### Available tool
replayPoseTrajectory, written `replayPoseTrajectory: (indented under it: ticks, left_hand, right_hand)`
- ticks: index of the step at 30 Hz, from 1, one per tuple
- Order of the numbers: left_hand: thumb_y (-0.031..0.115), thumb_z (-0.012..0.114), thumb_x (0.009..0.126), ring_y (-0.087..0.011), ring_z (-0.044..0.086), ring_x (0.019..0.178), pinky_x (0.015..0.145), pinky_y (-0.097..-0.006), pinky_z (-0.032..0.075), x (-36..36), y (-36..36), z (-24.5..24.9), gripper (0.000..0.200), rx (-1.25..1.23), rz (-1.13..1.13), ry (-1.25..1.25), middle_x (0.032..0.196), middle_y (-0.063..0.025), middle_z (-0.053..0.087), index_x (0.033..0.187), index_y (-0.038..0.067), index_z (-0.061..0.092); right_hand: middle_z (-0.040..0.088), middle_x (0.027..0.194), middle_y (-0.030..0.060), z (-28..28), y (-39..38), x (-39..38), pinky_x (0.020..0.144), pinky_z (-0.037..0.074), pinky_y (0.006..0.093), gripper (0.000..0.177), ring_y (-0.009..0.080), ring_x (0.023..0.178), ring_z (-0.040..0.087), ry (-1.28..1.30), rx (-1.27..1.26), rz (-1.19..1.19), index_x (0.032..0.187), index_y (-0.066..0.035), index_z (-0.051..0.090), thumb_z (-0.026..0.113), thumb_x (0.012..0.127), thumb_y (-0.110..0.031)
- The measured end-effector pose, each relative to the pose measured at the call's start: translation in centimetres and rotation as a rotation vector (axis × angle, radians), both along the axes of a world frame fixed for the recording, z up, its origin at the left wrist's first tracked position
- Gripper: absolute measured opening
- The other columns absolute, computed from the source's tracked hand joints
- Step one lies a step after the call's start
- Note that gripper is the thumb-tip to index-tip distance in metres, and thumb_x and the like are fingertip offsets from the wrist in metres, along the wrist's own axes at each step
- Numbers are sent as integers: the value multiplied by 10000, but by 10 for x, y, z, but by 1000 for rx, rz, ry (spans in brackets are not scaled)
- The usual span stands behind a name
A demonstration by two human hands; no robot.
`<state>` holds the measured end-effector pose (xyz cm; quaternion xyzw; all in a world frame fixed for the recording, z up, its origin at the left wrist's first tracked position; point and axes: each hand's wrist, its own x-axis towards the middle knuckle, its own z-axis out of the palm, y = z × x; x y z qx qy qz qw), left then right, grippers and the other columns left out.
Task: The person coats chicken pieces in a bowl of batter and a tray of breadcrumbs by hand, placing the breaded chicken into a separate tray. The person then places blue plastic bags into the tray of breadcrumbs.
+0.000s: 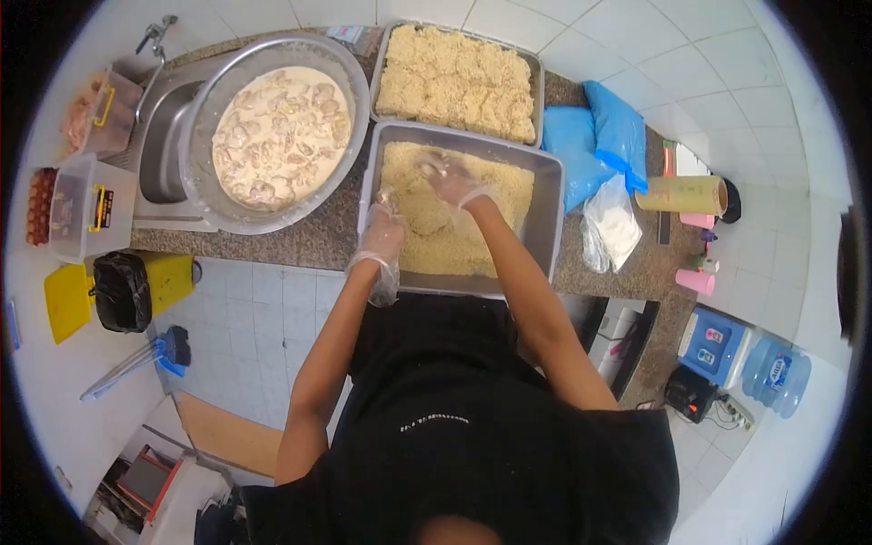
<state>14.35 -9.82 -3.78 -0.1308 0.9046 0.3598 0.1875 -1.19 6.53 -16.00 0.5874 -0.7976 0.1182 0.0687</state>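
Both my hands wear clear plastic gloves and are over a grey tray point(550, 213) of pale yellow breadcrumbs point(454, 250). My left hand point(382, 232) is at the tray's left side, its fingertips dusted with crumbs; whether they hold anything is not clear. Farther in, my right hand point(449, 181) reaches over the crumbs with its fingers stretched out and coated. Between the hands the crumbs form an uneven mound, and anything under them is hidden. A large metal basin point(202, 136) on the left holds pieces in a creamy batter point(282, 136).
Behind the crumb tray stands another tray point(540, 77) filled with crumb-coated pieces point(454, 82). Blue bags point(572, 150), a clear bag of white powder point(618, 232) and a wrap roll point(683, 196) lie on the right. A sink point(165, 150) and plastic boxes point(77, 195) are left.
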Motion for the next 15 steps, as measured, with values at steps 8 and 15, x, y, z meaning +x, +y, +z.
replayPoseTrajectory:
  ticks: [8,15]
  left_hand:
    - [85,509,826,-430,544,1076,945,-460,417,1,-1,4,313,27,67,35,1189,-348,513,1011,-145,615]
    - [108,531,824,-423,590,970,933,-514,383,5,10,-3,285,77,323,238,946,-302,630,985,-102,639]
  right_hand:
    - [490,1328,198,101,-3,42,1027,384,409,666,329,1215,482,-810,537,-617,1346,-113,452,655,785,-408]
    - [613,1114,212,186,26,82,900,448,451,549,399,1025,570,-561,-157,-468,1258,-149,534,622,718,-106]
